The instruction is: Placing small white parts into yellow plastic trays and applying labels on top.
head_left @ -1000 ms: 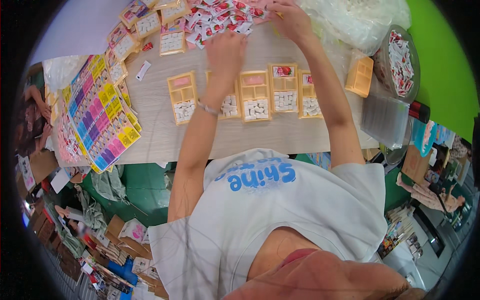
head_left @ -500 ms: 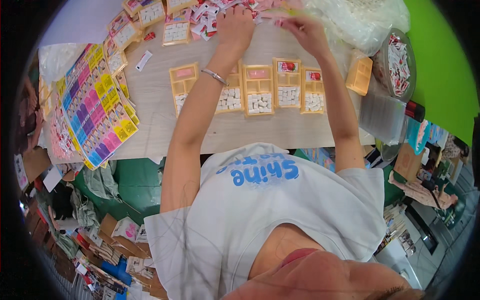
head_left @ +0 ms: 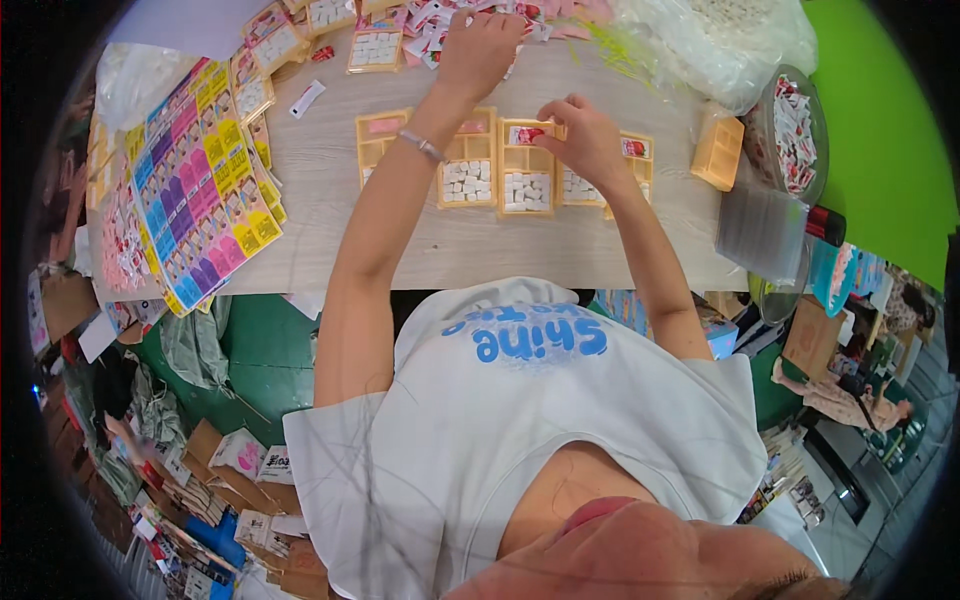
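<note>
My left hand is over the pile of small red, white and pink sachets at the far side of the table. Its fingers curl into the pile, and what they hold, if anything, is hidden. My right hand reaches over a yellow compartment tray, thumb and index finger apart. The thumb touches a red-and-white sachet lying in the tray's upper compartment. Small white pieces fill the lower one. Similar trays stand beside it, some partly covered by my arms.
Colourful printed sheets lie at the left. More filled trays sit at the far left. On the right are empty stacked yellow trays, a bowl of sachets, clear plastic lids and a clear bag.
My right hand has come nearer and left from beside the pile to the middle tray, where a sachet now covers the pink piece. My left hand stays at the pile.
</note>
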The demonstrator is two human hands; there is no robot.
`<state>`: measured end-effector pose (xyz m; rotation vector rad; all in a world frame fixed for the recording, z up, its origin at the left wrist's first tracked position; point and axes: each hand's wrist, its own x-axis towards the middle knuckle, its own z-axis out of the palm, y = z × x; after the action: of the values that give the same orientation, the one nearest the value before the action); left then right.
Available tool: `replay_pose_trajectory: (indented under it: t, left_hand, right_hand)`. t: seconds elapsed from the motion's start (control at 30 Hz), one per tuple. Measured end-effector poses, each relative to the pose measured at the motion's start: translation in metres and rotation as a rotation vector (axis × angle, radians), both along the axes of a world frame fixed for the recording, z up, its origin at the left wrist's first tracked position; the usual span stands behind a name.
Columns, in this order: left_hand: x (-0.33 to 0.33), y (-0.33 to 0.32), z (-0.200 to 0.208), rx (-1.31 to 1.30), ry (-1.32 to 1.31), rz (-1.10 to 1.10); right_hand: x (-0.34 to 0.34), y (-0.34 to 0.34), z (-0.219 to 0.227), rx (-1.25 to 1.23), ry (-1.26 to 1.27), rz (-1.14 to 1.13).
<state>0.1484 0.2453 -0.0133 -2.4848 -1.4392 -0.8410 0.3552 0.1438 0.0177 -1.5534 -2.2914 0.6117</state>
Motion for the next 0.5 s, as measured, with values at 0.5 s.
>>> replay_pose_trajectory:
  t: [0.5]
  left_hand:
    - [-0.059, -0.190, 0.033, 0.120, -0.335, -0.246]
  right_hand:
    - [-0.039, -0.049, 0.028, -0.825, 0.841, -0.134]
